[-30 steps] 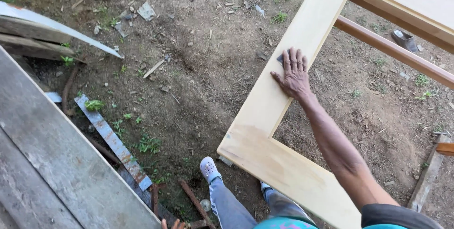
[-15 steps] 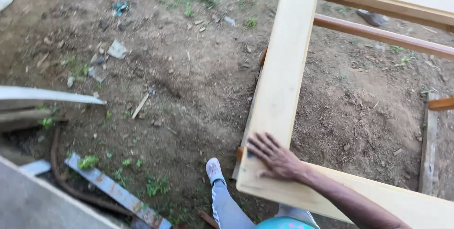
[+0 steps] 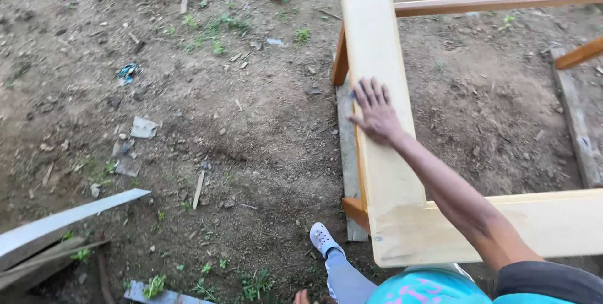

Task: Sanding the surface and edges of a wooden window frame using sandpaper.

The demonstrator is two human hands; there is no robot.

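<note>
A large pale wooden frame (image 3: 377,40) lies raised over bare dirt, its long left rail running away from me and a second rail (image 3: 553,222) crossing near me. My right hand (image 3: 375,114) rests flat on the left rail, fingers spread, thumb at the rail's left edge. It grips nothing. Only the fingertips of my left hand (image 3: 300,296) show at the bottom edge, near my leg and white shoe (image 3: 323,239). I cannot tell whether those fingers hold anything.
Brown struts (image 3: 496,1) cross inside the frame. A grey plank (image 3: 347,153) lies on the ground under the left rail, another (image 3: 575,128) at the right. Grey boards (image 3: 63,219) jut in at the lower left. Litter scraps (image 3: 143,128) and weeds dot the dirt.
My right hand has slid from the frame's near corner farther up the left rail. The view has swung, so the frame now stands more upright in the picture.
</note>
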